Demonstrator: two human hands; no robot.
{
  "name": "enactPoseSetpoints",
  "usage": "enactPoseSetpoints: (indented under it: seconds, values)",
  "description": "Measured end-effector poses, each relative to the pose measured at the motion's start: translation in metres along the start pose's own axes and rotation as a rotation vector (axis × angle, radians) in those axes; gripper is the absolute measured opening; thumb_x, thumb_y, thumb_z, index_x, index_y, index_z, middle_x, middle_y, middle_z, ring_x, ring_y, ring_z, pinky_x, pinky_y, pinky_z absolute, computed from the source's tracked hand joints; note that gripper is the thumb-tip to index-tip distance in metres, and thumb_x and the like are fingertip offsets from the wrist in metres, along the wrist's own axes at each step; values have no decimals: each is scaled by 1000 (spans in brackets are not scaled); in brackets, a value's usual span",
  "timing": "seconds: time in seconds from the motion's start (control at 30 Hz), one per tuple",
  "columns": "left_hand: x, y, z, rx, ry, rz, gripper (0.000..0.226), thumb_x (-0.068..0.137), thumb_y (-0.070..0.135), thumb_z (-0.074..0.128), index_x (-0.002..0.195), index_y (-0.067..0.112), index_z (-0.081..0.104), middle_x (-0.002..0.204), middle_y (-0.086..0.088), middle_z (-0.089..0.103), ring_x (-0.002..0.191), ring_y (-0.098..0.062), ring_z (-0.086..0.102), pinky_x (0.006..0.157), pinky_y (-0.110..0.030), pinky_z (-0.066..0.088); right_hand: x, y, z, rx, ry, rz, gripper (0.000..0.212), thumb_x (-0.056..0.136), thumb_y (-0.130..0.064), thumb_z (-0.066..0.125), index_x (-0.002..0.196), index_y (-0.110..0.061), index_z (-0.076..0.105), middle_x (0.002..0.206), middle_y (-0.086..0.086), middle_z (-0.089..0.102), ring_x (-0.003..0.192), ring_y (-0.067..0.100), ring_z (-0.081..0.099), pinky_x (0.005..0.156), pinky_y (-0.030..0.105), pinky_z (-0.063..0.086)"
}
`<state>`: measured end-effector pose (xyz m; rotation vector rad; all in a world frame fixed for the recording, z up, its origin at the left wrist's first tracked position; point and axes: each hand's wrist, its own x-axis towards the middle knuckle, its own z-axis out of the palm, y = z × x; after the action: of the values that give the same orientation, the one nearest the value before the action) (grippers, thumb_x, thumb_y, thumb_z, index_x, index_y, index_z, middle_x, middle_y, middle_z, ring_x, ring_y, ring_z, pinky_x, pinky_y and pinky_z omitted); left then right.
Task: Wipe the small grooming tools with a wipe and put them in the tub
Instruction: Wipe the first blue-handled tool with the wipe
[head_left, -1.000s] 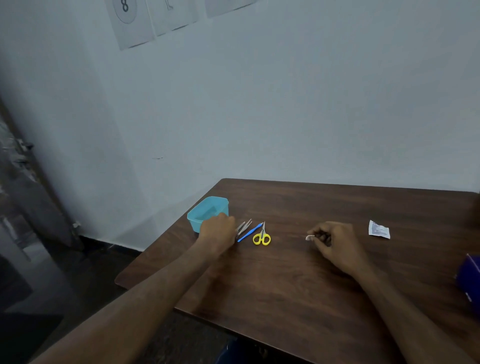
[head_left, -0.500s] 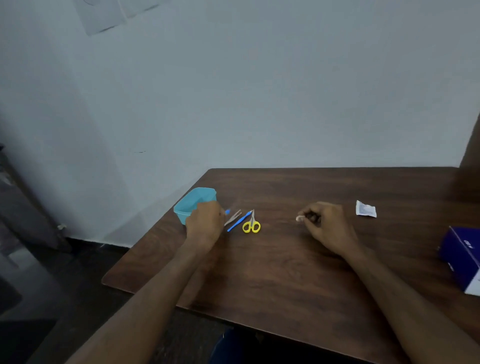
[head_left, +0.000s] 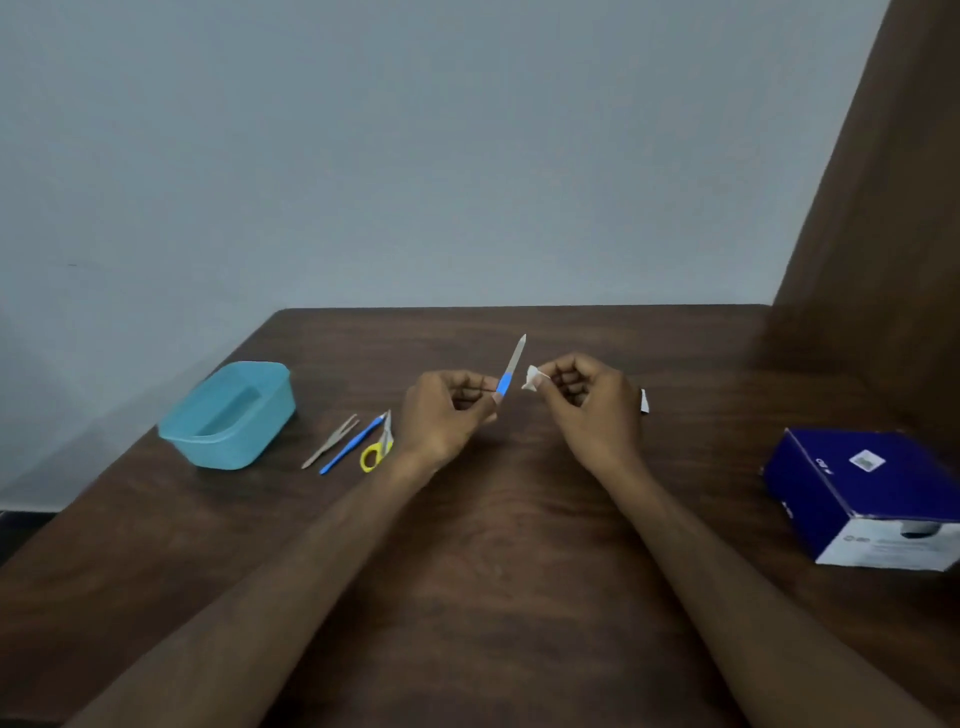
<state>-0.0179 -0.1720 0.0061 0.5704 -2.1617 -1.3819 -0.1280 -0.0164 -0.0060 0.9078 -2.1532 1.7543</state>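
Since a moment ago, you are lifting your left hand (head_left: 448, 413) away from the row of tools and bringing it up in front of you with a blue-handled nail file (head_left: 510, 370) pinched at its handle end, the metal blade tilting up and away from you. Your right hand (head_left: 587, 400) is moving in to meet it, curled fingers pinching a small white wipe (head_left: 534, 378) that is now sitting just beside the file, apparently not yet touching it. That suggests you are starting the first wipe, with no tool cleaned so far.

Left of your hands, three tools are waiting on the table (head_left: 498, 545): tweezers (head_left: 332, 440), a thin blue tool (head_left: 352, 443) and yellow-handled scissors (head_left: 377, 451), lying close together. Further left, the teal tub (head_left: 228, 414) is standing open; it is looking empty. Behind your right hand, a white packet (head_left: 644, 401) is peeking out, mostly hidden. Far right, a dark blue box (head_left: 867, 493) is sitting near the table's edge.
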Motion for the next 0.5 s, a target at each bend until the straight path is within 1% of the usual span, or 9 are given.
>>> enactPoseSetpoints:
  seconds: [0.17, 0.23, 0.3, 0.37, 0.4, 0.43, 0.5]
  values:
    - [14, -14, 22, -31, -47, 61, 10, 92, 9, 82, 95, 18, 84, 81, 3, 82, 75, -10, 79, 73, -36, 69, 10, 11, -6, -19, -49, 2, 7, 88, -20, 86, 86, -20, 79, 76, -8, 78, 70, 10, 73, 69, 30, 62]
    - [17, -18, 27, -36, -39, 83, 8, 93, 10, 81, 95, 17, 84, 82, 3, 81, 72, -10, 79, 66, -28, 67, 12, 14, -3, -52, -75, -29, 8, 87, -19, 87, 85, -20, 79, 75, -9, 77, 68, 6, 72, 67, 25, 60]
    - [17, -18, 28, -15, -44, 97, 4, 93, 13, 81, 94, 16, 83, 81, 3, 81, 66, -11, 78, 59, -22, 62, 12, 12, 0, -104, -93, -85, 9, 88, -16, 86, 83, -19, 79, 72, -13, 75, 67, 4, 71, 64, 16, 55]
    - [18, -18, 28, -12, -76, 123, 3, 94, 15, 81, 95, 17, 83, 83, 3, 81, 65, -16, 77, 58, -28, 64, 11, 10, 0, -164, -91, -151, 9, 89, -15, 85, 83, -19, 79, 73, -15, 74, 68, 4, 71, 64, 13, 51]
    - [19, -19, 26, -19, -98, 126, 4, 94, 16, 81, 96, 19, 83, 84, 3, 80, 66, -16, 77, 58, -31, 65, 11, 10, 0, -176, -84, -160, 9, 89, -15, 84, 83, -18, 79, 74, -14, 75, 68, 5, 71, 64, 14, 52]
    - [21, -20, 25, -24, -122, 122, 5, 95, 16, 80, 97, 20, 83, 85, 4, 80, 64, -14, 76, 57, -30, 64, 12, 11, 0, -181, -69, -159, 8, 89, -15, 84, 85, -18, 79, 76, -13, 75, 69, 6, 71, 64, 17, 54]
    - [23, -22, 25, 5, -157, 136, 8, 95, 15, 79, 97, 22, 82, 84, 6, 79, 61, -6, 72, 56, -23, 59, 15, 13, -3, -180, -25, -149, 7, 89, -14, 84, 87, -19, 79, 79, -11, 77, 70, 9, 72, 66, 23, 58]
